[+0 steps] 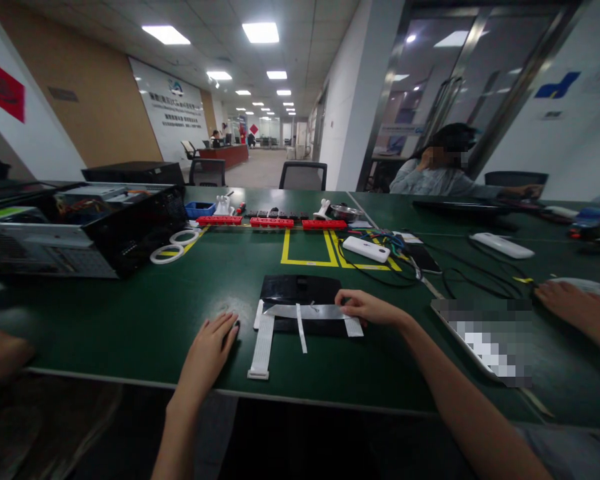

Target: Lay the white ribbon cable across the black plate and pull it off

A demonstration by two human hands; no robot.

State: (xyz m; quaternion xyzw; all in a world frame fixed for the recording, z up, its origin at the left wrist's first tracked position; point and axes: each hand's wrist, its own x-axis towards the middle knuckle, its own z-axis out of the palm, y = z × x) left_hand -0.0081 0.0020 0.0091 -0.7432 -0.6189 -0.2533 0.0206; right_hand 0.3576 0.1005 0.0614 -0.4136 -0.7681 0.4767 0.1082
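On the green table in front of me lies a flat black panel (295, 290). Across its lower half runs a silver tape strip (287, 311), with a narrow white strip (301, 328) crossing it. From the panel's left side a white ribbon cable (263, 343) hangs toward me, ending in a connector. A shorter white piece (353, 327) shows at the right. My right hand (363, 308) pinches the right end of the silver tape strip, thumb and finger together. My left hand (213, 347) rests on the table left of the ribbon cable, fingers stretched and holding nothing.
An opened computer case (80, 233) stands at the left, with white rings (167, 254) beside it. Red holders (271, 223) line the back. A white device (366, 249) and cables lie right of yellow tape squares (310, 263). Another person's hand (577, 307) is at the right.
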